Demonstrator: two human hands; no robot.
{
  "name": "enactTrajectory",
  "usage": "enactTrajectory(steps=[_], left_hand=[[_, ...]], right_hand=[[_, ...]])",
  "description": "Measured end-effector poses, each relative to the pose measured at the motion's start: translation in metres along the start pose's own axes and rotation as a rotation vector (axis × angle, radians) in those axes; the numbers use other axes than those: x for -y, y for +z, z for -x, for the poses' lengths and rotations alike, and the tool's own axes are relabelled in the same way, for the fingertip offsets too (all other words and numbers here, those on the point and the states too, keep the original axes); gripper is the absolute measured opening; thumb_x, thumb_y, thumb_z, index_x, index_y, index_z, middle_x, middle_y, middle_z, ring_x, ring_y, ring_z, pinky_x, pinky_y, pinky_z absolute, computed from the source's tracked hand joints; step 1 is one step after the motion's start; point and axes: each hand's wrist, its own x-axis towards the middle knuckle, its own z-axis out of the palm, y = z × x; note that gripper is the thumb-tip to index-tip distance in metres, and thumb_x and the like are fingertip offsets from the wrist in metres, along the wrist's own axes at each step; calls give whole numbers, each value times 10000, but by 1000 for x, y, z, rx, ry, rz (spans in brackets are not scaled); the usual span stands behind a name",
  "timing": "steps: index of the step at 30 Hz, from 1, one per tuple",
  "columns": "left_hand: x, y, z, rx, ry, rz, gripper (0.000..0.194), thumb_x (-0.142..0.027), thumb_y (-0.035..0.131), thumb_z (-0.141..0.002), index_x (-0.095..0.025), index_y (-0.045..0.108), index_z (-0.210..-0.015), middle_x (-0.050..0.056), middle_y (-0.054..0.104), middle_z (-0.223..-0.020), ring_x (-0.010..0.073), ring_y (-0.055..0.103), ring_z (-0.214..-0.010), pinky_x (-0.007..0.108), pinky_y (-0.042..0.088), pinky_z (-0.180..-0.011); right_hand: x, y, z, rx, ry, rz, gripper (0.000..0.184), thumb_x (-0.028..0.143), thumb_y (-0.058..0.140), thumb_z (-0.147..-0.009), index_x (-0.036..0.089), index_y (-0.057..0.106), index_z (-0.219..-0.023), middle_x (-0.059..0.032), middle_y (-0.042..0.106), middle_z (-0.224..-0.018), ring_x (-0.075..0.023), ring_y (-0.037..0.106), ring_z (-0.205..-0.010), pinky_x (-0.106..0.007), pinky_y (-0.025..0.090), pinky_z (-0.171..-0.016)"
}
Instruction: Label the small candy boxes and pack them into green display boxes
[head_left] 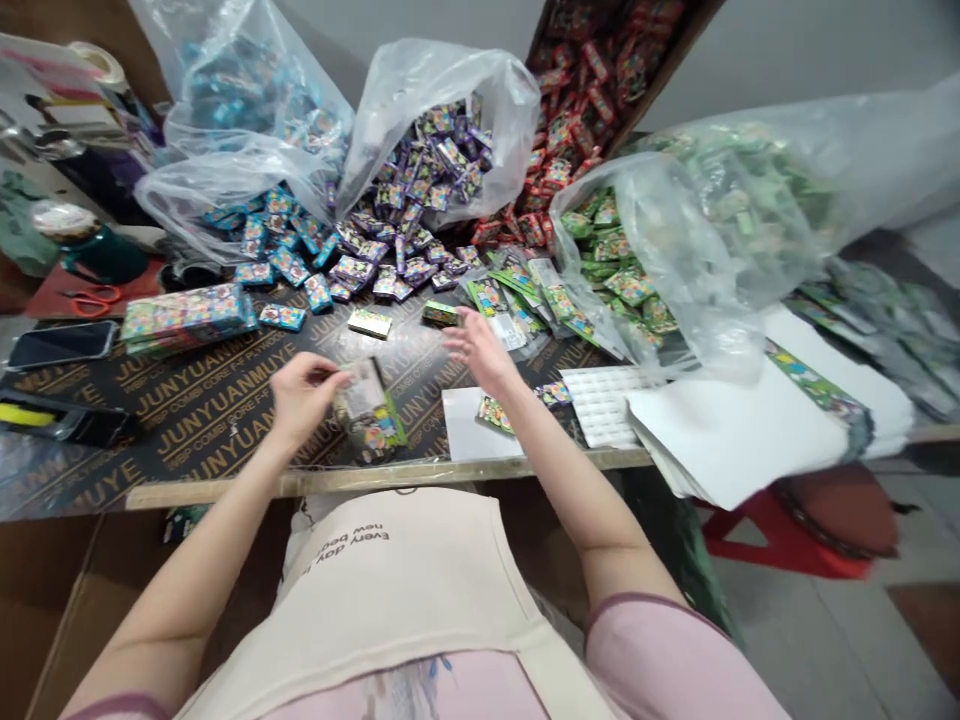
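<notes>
My left hand is closed in a pinch on a clear plastic sleeve packet with a colourful printed card, held just above the dark board near its front edge. My right hand reaches forward with fingers spread, holding nothing, close to a small green packet and a pile of green flat packs. A single small box lies between the two hands, farther back.
Clear bags spill blue, purple and green packets; red packets fill a box behind. A stack of finished packs, a phone, scissors lie left. White sheets and a white tray lie right.
</notes>
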Motion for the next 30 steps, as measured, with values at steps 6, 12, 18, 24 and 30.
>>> enactTrajectory(steps=[6,12,18,24,30], left_hand=[[57,-30,2,498,59,-702,319,-310,661,-759,-159,662,-1040,172,668,-1086,377,564,-1114,524,416,-939],[48,17,-1,930,360,-558,796,-274,807,-612,-263,470,-1334,135,510,-1358,346,438,-1273,582,206,-1089],[41,27,-18,1055,239,-429,548,-319,822,-527,-204,593,-1011,41,617,-930,248,580,-887,327,422,-771],[18,8,-36,672,11,145,347,-367,733,-656,-195,592,-923,-22,596,-741,141,535,-674,245,396,-622],[-8,11,-30,243,-176,550,286,-341,778,-624,-152,679,-815,26,668,-790,157,601,-733,271,459,-700]], right_hand=[[-46,-121,16,-290,-270,993,234,364,593,-812,171,678,-912,-88,661,-937,-216,577,-861,-364,448,-814],[-73,-114,27,-179,-233,1220,95,199,648,-772,185,721,-833,-107,645,-918,-261,513,-927,-379,381,-811],[-78,-110,31,-153,-265,1315,119,147,558,-819,171,629,-726,-97,611,-844,-237,506,-875,-326,368,-755],[-87,-115,40,-111,-312,1306,171,110,438,-858,173,573,-773,-82,602,-736,-208,550,-753,-291,376,-690],[-73,-103,37,-305,-451,1032,280,337,491,-885,137,537,-1076,-139,642,-957,-240,605,-799,-364,472,-727]])
